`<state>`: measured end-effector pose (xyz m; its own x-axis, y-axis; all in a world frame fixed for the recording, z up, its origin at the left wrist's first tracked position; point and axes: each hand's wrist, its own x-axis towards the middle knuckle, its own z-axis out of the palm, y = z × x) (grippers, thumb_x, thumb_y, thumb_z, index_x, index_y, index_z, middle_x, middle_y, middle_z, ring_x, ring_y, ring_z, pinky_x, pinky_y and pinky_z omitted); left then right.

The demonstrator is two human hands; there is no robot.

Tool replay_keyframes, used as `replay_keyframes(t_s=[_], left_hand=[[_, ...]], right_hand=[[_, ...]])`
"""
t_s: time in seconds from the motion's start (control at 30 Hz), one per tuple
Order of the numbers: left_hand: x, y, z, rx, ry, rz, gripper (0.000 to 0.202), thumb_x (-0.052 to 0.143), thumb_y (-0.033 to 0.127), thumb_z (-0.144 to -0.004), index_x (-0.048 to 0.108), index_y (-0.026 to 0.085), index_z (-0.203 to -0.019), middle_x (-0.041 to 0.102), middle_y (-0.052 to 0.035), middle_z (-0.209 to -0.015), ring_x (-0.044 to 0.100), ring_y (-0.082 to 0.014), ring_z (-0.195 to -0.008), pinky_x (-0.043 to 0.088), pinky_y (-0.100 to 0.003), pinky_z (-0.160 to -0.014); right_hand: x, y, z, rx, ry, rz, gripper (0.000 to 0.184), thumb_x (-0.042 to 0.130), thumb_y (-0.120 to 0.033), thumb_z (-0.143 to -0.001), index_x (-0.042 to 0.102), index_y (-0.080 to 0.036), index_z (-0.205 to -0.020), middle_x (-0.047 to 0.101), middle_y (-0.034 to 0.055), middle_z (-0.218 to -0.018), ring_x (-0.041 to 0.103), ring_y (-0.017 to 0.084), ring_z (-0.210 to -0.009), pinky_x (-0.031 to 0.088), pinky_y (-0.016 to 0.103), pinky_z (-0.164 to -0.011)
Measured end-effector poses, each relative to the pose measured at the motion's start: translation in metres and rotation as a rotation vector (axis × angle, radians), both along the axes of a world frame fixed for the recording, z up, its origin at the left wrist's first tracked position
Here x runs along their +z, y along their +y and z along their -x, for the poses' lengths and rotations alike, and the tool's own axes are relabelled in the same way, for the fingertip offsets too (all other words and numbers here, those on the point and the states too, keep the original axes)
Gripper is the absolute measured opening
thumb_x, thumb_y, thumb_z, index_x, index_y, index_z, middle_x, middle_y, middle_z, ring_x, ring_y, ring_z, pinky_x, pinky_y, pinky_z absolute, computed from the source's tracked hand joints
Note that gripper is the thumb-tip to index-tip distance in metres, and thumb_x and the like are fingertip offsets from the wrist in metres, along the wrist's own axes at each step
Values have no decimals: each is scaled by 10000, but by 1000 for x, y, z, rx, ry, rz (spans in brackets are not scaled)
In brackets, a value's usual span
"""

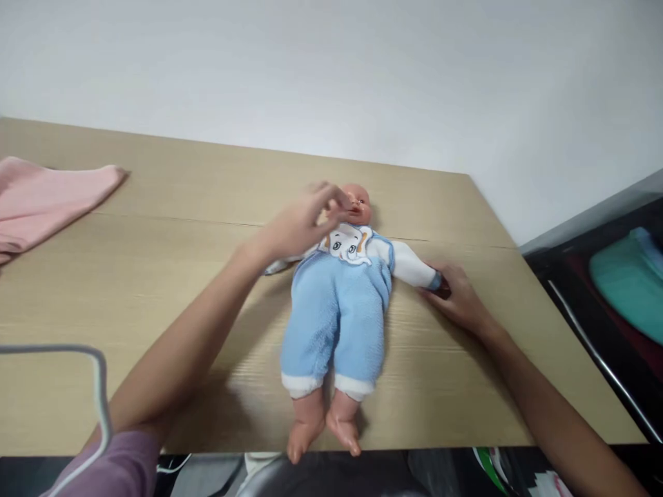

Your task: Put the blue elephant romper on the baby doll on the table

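A baby doll (339,314) in a light blue fleece romper with a white elephant bib lies on its back on the wooden table (155,262), head away from me and bare feet at the near edge. My left hand (303,224) hovers over its shoulder and neck, fingers curled together in a pinch at the collar beside the doll's face. My right hand (456,297) rests on the table at the end of the doll's outstretched white sleeve, fingers closed round the cuff and the doll's hand.
A folded pink cloth (41,200) lies at the table's far left. A grey cable (98,386) loops at the near left. To the right, off the table, a teal object (629,279) sits on a dark surface. A white wall stands behind.
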<state>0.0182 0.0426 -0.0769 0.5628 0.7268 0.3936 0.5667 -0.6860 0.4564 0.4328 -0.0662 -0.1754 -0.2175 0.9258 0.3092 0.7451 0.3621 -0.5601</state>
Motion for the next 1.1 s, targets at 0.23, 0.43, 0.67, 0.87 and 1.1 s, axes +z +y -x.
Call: replay_keyframes(t_s=[0.23, 0.43, 0.67, 0.87, 1.1], left_hand=[[-27, -16, -93, 60, 238, -138, 265, 601, 347, -1114, 711, 138, -1234, 758, -198, -1246, 664, -389, -1279, 489, -535, -1143], [-27, -17, -79, -54, 30, -188, 310, 531, 429, -1162, 698, 173, -1212, 768, -139, -1166, 707, -320, -1116, 520, -435, -1006], [-30, -23, -69, -200, -170, -352, 346, 513, 473, -1182, 735, 214, -1236, 753, -113, -1120, 708, -265, -1040, 532, -398, -964], [-32, -27, -66, -259, -490, -271, 216, 665, 438, -1122, 756, 245, -1154, 757, -83, -1024, 708, -236, -963, 557, -398, -917], [-22, -28, -75, -246, -663, 247, 349, 804, 536, -993, 722, 197, -1011, 739, -42, -947, 679, -198, -873, 544, -342, -841]], right_hand=[[2, 23, 2, -121, 422, -5, 647, 1003, -565, -733, 694, -261, -1213, 763, 89, -1166, 747, 291, -1028, 643, 431, -923], [16, 44, 32, -62, 761, 76, 663, 1031, -579, -701, 640, -283, -1147, 726, 49, -1167, 735, 264, -1128, 649, 395, -1004], [36, 66, 99, -52, 737, -41, 571, 927, -597, -845, 688, -293, -1266, 729, 62, -1165, 733, 261, -1074, 673, 391, -931], [33, 50, 111, 201, 354, -211, 427, 818, -385, -983, 711, -317, -1391, 642, 72, -1185, 656, 244, -983, 626, 414, -846], [36, 30, 109, 243, 266, -207, 365, 552, -504, -1143, 707, -276, -1381, 655, 120, -1254, 620, 305, -1141, 566, 525, -1041]])
